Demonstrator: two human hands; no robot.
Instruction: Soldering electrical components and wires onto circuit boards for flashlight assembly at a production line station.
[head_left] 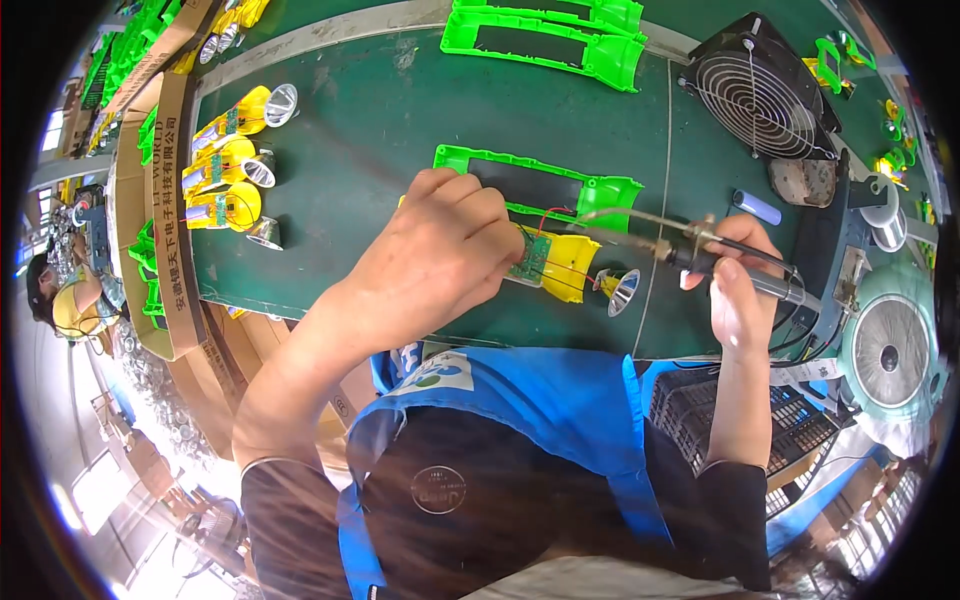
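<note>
Pressing down, left hand (440,250) fingers curled, pins yellow plastic torch half with small green circuit board (555,262) on green tabletop (370,120). At 3 o'clock, right hand (740,290) clasps metal-tipped soldering iron (690,240).

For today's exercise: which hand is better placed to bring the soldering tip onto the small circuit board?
Probably the right hand: it grips the soldering iron, its tip pointing toward the circuit board. The left hand rests on the board.

Open brown cardboard box (170,200) with dark print at table's left edge, round dark badge (438,489) on apron
</note>
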